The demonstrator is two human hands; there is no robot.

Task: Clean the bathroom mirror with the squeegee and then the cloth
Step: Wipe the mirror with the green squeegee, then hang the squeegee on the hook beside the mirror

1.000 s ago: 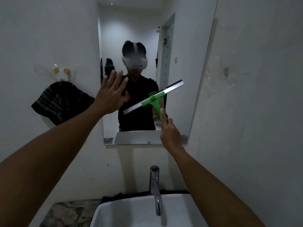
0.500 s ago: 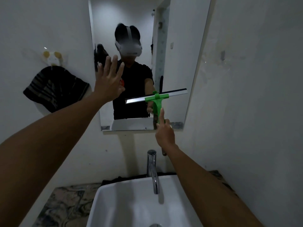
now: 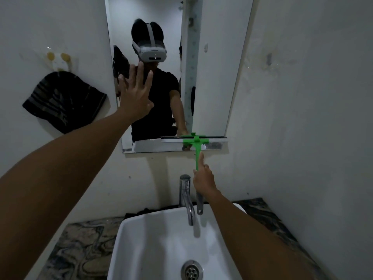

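Note:
A tall frameless mirror [image 3: 214,77] hangs on the white wall above the sink. My right hand [image 3: 203,181] grips the handle of a green squeegee [image 3: 196,147], index finger stretched along it. Its blade lies level across the mirror's lower right, near the bottom edge. My left hand [image 3: 135,96] is flat against the mirror's left side, fingers spread, holding nothing. A dark striped cloth [image 3: 64,101] hangs from a wall hook to the left of the mirror.
A white basin [image 3: 141,239] with a chrome tap [image 3: 186,197] sits directly below, drain [image 3: 191,270] in view. Marbled countertop [image 3: 80,243] runs on both sides. A bare white wall [image 3: 312,118] closes in on the right. Something dark lies behind the basin.
The squeegee went from tilted at mid-mirror to level at the bottom right, pulled downward. My left hand stayed pressed on the mirror's left side. The view tipped down toward the basin.

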